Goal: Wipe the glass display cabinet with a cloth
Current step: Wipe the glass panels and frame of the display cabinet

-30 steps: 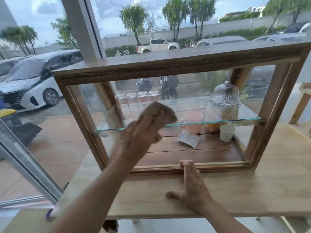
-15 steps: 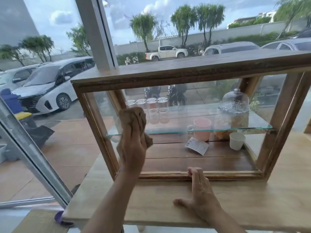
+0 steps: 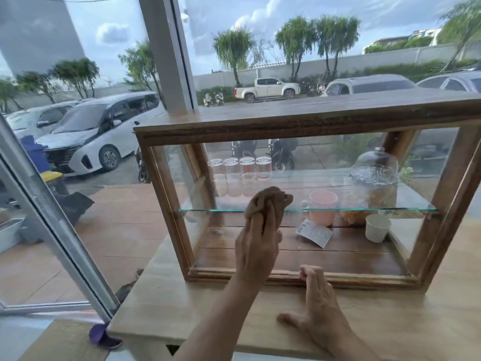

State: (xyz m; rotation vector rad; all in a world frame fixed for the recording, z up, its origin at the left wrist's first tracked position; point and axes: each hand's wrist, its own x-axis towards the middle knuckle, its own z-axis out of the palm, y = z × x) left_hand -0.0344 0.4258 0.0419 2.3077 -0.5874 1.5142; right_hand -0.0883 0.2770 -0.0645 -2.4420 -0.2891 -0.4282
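A wooden-framed glass display cabinet (image 3: 299, 123) stands on a light wooden counter (image 3: 182, 308). My left hand (image 3: 256, 250) presses a bunched brown cloth (image 3: 265, 201) against the front glass pane, left of centre, at the height of the inner glass shelf (image 3: 364, 209). My right hand (image 3: 318, 308) rests on the counter with its fingertips against the cabinet's lower front rail. It holds nothing.
Inside the cabinet are several upturned glasses (image 3: 240, 169), a pink mug (image 3: 322, 207), a domed glass jar (image 3: 373, 175), a white paper cup (image 3: 377, 227) and a paper card (image 3: 315, 232). A large window with a sloped metal bar (image 3: 52, 230) stands behind and to the left.
My left hand swept the cloth left across the glass, then back right towards the centre. My right hand stayed at the lower rail. The view shifted so the cabinet sits further right.
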